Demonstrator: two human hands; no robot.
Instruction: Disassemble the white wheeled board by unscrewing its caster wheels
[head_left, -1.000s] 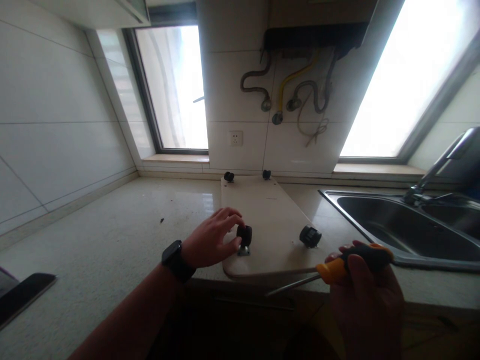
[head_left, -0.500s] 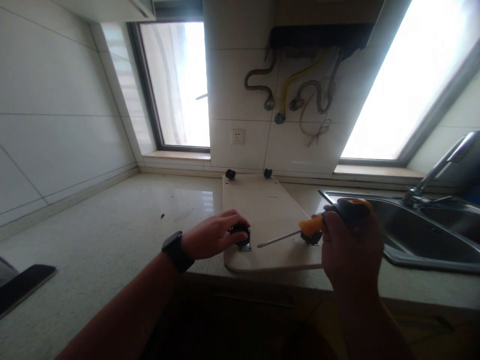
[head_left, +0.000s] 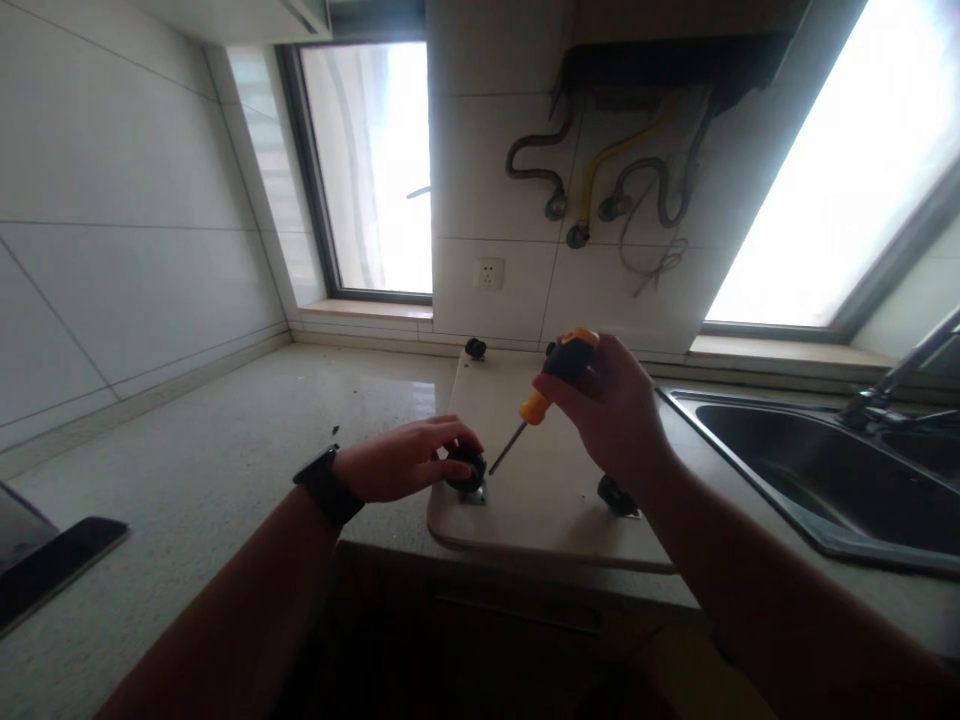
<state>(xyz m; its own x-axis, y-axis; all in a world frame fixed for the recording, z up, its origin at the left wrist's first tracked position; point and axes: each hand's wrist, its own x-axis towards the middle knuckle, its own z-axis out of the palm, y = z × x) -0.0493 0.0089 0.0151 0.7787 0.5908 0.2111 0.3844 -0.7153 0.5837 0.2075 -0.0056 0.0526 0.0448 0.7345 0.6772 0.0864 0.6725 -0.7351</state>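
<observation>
My left hand [head_left: 409, 460] grips a black caster wheel [head_left: 466, 468] whose metal plate lies on the near left corner of a pale board [head_left: 532, 510]. In my right hand [head_left: 611, 400] is a screwdriver [head_left: 566, 365] with a black and orange handle, tilted so its tip points down beside that caster. Whether the tip touches a screw I cannot tell. Another caster [head_left: 616, 494] stands at the board's near right, partly behind my right forearm. At the far end sits a third caster [head_left: 475, 348]; one more beside it is mostly hidden by the screwdriver handle.
The board rests on a speckled countertop [head_left: 225, 450]. A steel sink [head_left: 757, 490] with a faucet [head_left: 892, 390] lies to the right. At far left is a dark, flat, phone-like object [head_left: 67, 560]. Hoses [head_left: 592, 175] hang on the tiled wall above a socket [head_left: 489, 273].
My right hand has swung the screwdriver left and upright, bringing its tip close to the caster under my left hand. The near end of the board has shifted slightly left with that caster.
</observation>
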